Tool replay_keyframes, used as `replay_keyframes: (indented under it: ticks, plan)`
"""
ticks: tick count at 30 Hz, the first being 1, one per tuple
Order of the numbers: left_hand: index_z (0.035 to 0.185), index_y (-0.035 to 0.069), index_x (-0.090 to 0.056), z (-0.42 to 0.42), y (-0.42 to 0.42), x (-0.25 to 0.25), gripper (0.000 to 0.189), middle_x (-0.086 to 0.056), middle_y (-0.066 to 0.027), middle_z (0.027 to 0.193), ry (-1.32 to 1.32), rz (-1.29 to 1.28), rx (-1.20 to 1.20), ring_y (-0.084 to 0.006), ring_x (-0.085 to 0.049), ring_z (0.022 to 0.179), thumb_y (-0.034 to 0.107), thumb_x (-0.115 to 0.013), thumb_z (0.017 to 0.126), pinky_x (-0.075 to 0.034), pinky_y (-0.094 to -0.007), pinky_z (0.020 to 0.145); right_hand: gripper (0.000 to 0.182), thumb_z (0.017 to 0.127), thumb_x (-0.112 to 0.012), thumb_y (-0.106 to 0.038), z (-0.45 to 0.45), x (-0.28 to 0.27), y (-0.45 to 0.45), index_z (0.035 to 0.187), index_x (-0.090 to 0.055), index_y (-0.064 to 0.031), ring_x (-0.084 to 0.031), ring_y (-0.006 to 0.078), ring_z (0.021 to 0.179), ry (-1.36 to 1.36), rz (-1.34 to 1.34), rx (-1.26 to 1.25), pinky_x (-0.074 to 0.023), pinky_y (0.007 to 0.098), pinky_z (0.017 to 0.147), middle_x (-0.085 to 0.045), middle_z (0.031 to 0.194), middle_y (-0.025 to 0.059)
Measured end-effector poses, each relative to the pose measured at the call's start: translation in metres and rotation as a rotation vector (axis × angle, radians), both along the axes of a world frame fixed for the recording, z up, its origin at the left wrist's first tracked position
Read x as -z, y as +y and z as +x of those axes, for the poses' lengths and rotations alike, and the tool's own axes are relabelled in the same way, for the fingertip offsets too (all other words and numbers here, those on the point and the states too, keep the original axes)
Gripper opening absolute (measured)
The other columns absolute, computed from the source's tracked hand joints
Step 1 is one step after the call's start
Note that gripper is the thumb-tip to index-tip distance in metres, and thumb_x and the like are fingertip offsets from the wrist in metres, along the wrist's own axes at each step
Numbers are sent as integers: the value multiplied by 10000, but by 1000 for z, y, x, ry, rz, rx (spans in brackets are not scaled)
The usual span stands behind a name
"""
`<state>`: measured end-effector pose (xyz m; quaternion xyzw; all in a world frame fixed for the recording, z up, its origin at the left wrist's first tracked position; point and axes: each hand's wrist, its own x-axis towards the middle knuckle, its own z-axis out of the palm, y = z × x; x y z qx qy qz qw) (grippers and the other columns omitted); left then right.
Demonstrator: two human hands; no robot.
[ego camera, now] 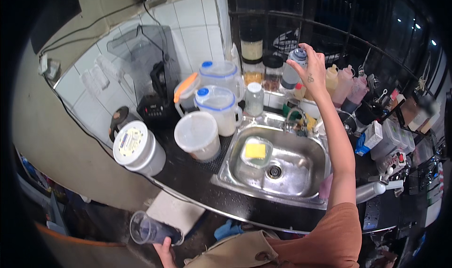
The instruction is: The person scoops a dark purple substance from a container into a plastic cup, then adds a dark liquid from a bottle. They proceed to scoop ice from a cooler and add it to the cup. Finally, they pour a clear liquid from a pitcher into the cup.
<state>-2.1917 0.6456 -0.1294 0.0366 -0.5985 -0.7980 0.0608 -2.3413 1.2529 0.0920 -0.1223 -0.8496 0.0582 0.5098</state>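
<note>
My right hand (312, 68) reaches up to the ledge behind the sink, its fingers at the top of a squeeze bottle (290, 74) with dark contents. Low at the left, my left hand (165, 251) holds a clear plastic cup (150, 229) tilted on its side, with something dark purple inside. In the stainless steel sink (300, 169) lies a clear plastic container (259, 162) with a yellow sponge (255, 150) on it. More squeeze bottles (342, 86), yellow and pink, stand right of my right hand.
Lidded pitchers (215, 109), a white-lidded tub (196, 137), a white bucket (141, 151) and a blender (155, 105) stand left of the sink. A glass jar (254, 100) is behind it. Plastic boxes (386, 141) and a metal whipped-cream dispenser (369, 192) are at the right.
</note>
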Motion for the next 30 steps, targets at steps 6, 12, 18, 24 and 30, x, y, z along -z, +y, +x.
replay_keyframes:
  ticks: [6,12,18,24,30]
  plan:
    - [1330,-35,-399,-6,11,12,801,-502,-113,1273,-43,-10,21,-240,-496,1164,239,-806,697,-353,-374,1029,760,774,-752,-250,75,81,-92,1408,-361,-102,-512,310,1174,-175,-419,-585,-408,401,979,-513,1256,171]
    - [1316,-46,-411,-7,22,5,786,-508,-132,1266,-67,-61,144,-252,-497,1170,254,-795,699,-355,-386,1033,1002,715,-802,-76,133,190,-184,1491,-168,-77,-560,280,1108,-243,-723,-667,-431,381,973,-546,1213,153]
    - [1299,-47,-427,-13,30,1,772,-532,-157,1237,-78,-49,200,-272,-518,1157,273,-792,699,-365,-401,1029,824,707,-820,-206,165,276,-238,1359,-340,-57,-578,348,1093,-554,-835,-588,-475,390,902,-559,1186,205]
    - [1298,-44,-431,-20,36,2,757,-528,-160,1247,-83,-60,228,-271,-522,1152,257,-786,701,-370,-395,1026,762,667,-836,-201,163,267,-217,1287,-414,-64,-570,320,1105,-469,-800,-474,-465,377,913,-570,1178,180]
    - [1339,-41,-369,-16,23,18,779,-488,-168,1281,-85,-65,206,-286,-496,1178,281,-753,743,-370,-423,1031,675,682,-804,-260,155,243,-120,1226,-471,-38,-584,282,1030,-276,-742,-82,-478,373,826,-584,1125,166]
